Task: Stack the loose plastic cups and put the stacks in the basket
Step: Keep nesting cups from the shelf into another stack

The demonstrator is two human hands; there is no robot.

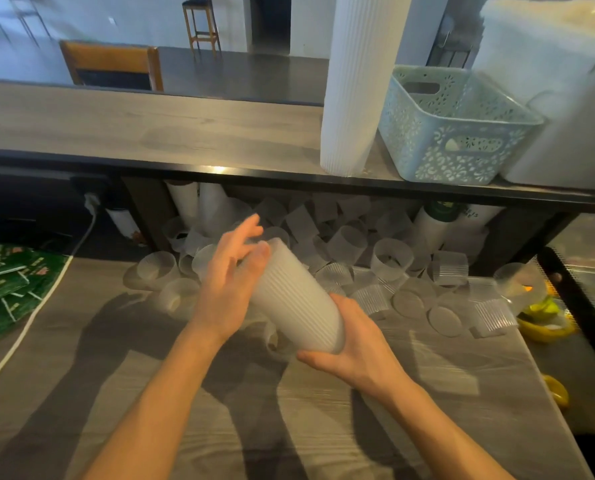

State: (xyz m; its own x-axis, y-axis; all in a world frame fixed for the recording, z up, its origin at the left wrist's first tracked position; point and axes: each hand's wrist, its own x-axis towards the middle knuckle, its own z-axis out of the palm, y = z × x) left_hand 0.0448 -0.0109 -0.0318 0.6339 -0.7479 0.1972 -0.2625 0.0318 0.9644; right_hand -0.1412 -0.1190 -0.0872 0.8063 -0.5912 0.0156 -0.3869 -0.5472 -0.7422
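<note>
Café or bar service counter: raised bar ledge point(150, 126), bar stool point(200, 24) upper centre, tall disposable-cup stacks point(355, 81).

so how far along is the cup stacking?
Early. Done: a tall stack stands on the shelf beside the basket, not in it. In hand: the right hand grips a stack, the left hand at its top. Left: many loose cups on the counter.

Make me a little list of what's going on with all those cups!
held stack: tilted stack of cups, between both hands
right hand: grips the stack's near end
left hand: thumb on the far end, fingers spread
loose cups: scattered on the counter behind
basket: on the upper shelf, contents unclear
tall stack: upright beside the basket
</note>
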